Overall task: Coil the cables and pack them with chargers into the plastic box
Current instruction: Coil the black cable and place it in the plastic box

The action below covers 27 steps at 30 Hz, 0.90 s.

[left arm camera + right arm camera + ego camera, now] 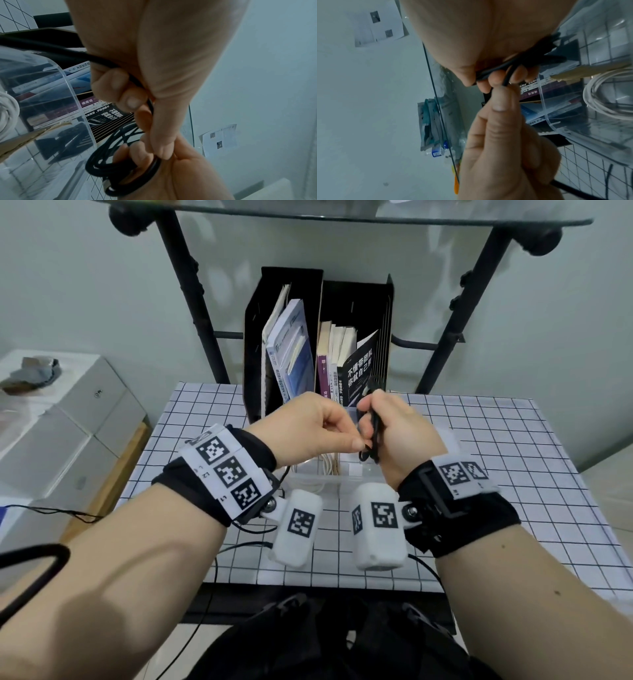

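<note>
Both hands are raised together over the table (479, 460), which is covered by a white cloth with a black grid. Right hand (397, 433) is curled round a bundle of coiled black cable (373, 433); loops stick out above and below the fist. Left hand (318, 426) pinches the cable's free strand between thumb and fingertips, touching the right hand. In the left wrist view the coil (120, 166) hangs in several loops with a plug end at the bottom.

Directly beneath the hands sits the clear box (342, 484), open. A coiled white cable (604, 101) lies inside; I cannot make out any chargers.

Behind the box, at the table's far edge: two black file holders (318, 302) with books (294, 347) standing in them. A black metal frame (191, 302) carries a glass shelf (342, 213) overhead. Wall is plain pale. A grey-white cabinet (68, 419) stands to the left, with a dark bundle of something on top. Thin black wires trail from the wrist straps over the near table edge.
</note>
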Tool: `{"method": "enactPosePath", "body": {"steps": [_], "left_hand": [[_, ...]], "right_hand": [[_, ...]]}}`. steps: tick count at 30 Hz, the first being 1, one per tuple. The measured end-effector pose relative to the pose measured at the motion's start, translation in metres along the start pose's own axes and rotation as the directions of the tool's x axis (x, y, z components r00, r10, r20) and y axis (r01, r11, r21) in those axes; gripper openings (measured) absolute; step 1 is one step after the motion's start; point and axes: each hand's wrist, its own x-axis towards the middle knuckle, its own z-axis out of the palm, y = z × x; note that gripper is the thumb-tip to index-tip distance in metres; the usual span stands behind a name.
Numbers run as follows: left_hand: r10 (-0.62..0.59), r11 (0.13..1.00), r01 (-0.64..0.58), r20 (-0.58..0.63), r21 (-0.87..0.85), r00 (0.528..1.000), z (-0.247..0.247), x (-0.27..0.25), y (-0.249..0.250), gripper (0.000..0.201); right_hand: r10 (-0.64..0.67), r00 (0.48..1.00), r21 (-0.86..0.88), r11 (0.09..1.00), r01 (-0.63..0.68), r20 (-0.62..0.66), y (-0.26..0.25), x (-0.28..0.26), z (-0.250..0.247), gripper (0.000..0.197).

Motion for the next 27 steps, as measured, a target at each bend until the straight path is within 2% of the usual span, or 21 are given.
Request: {"method": "enactPosePath", "body": {"steps": [4,8,11,14,16,19,23,27], "left_hand": [[-0.028,1.0,0.028,-0.037,0.002,0.999,0.002,0.001,0.0,0.016],[-0.021,0.995,0.03,-0.087,0.1,0.996,0.004,0.002,0.001,0.022],[-0.023,0.996,0.03,-0.086,0.079,0.996,0.002,0.002,0.001,0.019],[-0.038,0.999,0.038,-0.001,-0.03,0.999,-0.006,-0.001,0.002,0.011],[-0.04,0.995,0.043,0.034,-0.088,0.999,-0.012,-0.002,0.001,0.014],[0.0,0.991,-0.004,-0.032,-0.133,0.999,-0.017,0.002,-0.002,0.014],[-0.016,0.988,-0.01,-0.162,-0.156,0.987,-0.014,0.007,-0.008,0.012],[-0.065,0.972,0.016,-0.202,-0.236,0.977,-0.016,0.007,-0.017,0.008]], "right_hand": [[0.061,0.997,-0.14,0.989,-0.054,0.042,0.0,-0.004,0.004,0.028],[0.107,0.987,-0.283,0.957,-0.068,0.122,-0.004,-0.01,0.007,0.032],[0.202,0.966,-0.231,0.959,-0.162,0.162,-0.011,-0.014,0.007,0.035],[0.242,0.955,-0.206,0.957,-0.206,0.173,-0.014,-0.016,0.004,0.038],[0.252,0.952,-0.205,0.955,-0.216,0.172,-0.015,-0.016,0.002,0.038],[0.272,0.942,-0.29,0.934,-0.209,0.196,-0.016,-0.017,0.002,0.041],[0.282,0.904,-0.244,0.947,-0.209,0.321,-0.018,-0.019,0.002,0.06],[0.261,0.881,-0.096,0.965,-0.243,0.394,-0.018,-0.022,0.001,0.045]]}}
